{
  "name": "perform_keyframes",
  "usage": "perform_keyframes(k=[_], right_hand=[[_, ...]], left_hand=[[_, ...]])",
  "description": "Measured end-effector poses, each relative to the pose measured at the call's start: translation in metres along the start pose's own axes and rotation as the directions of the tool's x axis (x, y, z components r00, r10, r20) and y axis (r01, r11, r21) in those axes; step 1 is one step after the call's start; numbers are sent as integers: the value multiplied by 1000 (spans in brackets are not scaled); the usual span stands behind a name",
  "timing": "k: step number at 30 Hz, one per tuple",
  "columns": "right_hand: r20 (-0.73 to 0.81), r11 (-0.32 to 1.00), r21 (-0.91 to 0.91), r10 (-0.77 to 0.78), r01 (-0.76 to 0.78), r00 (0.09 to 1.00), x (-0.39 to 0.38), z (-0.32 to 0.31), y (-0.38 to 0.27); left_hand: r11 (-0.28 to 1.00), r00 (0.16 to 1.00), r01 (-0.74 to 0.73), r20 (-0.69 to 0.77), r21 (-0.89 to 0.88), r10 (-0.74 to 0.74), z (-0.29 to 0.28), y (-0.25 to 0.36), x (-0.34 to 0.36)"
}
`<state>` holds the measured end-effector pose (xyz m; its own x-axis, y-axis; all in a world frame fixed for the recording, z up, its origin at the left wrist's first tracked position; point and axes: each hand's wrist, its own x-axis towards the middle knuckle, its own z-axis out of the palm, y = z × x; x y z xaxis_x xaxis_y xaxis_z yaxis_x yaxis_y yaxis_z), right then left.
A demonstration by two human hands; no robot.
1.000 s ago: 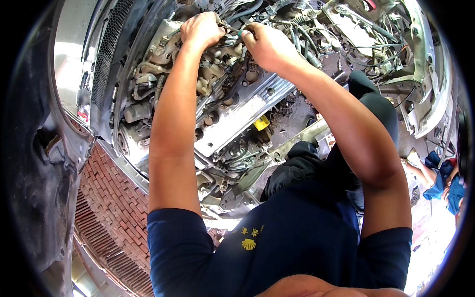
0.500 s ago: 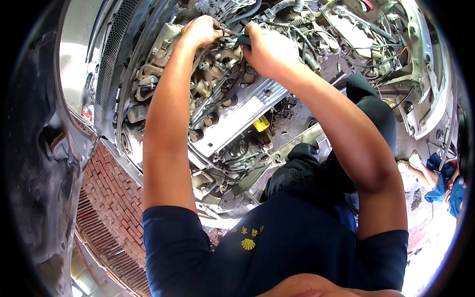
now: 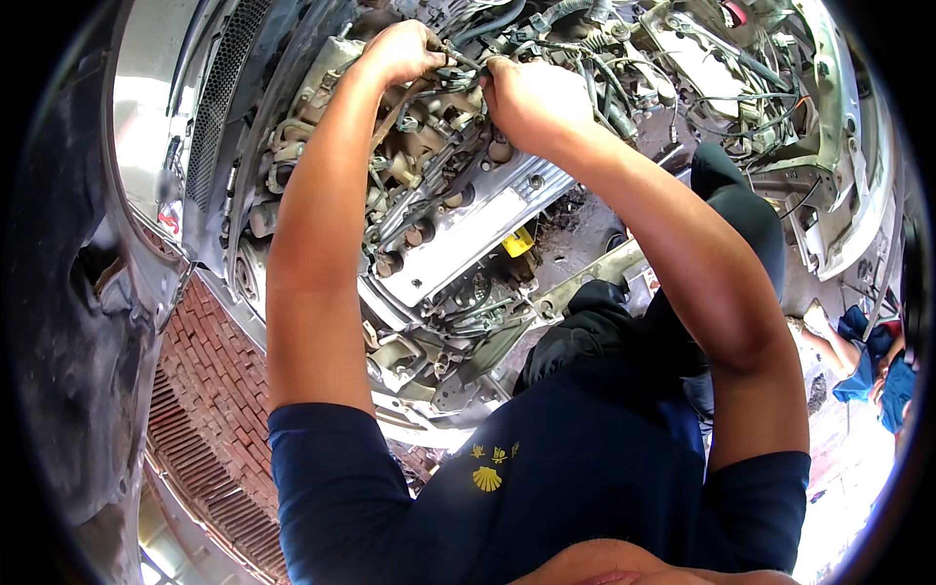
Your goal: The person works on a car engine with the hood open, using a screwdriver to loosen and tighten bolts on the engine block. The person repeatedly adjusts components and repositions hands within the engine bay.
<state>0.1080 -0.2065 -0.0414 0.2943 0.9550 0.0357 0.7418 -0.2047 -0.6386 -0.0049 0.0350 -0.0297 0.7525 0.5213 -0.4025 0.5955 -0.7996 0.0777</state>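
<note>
Both my arms reach out over an open engine bay to its far part. My right hand is closed round a tool that looks like a screwdriver; its thin shaft points left and its handle is mostly covered by my fingers. Beside the shaft's tip, my left hand has its fingers curled in a pinch among hoses and fittings. What they hold is hidden. Below the hands lies the silver engine cover, with several round dark holes along it.
A yellow part sits beside the engine cover. Loose wires hang at the right near the car's front frame. A raised dark panel stands at the left above brick paving. Another person is at the far right.
Both hands have shifted only slightly, the left one a little up. The green handle that showed by my right fingers is now mostly hidden.
</note>
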Motion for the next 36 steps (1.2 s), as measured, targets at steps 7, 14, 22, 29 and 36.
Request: perform_keyframes(k=[7, 14, 22, 29, 36], right_hand=[[119, 973, 144, 166, -182, 979, 5, -5, -6], [215, 900, 315, 241, -301, 946, 15, -7, 3], [122, 950, 242, 171, -197, 978, 11, -8, 3], [37, 875, -425, -239, 232, 970, 7, -28, -7], [134, 958, -262, -84, 117, 987, 19, -23, -5]], left_hand=[[999, 998, 24, 60, -47, -21, 2, -5, 4], [999, 999, 2, 34, -49, -1, 1, 0, 0], [997, 998, 8, 69, -76, -3, -8, 10, -2], [996, 999, 33, 40, -84, -30, -1, 4, -6], [995, 997, 61, 51, -76, -58, -7, 17, -6]])
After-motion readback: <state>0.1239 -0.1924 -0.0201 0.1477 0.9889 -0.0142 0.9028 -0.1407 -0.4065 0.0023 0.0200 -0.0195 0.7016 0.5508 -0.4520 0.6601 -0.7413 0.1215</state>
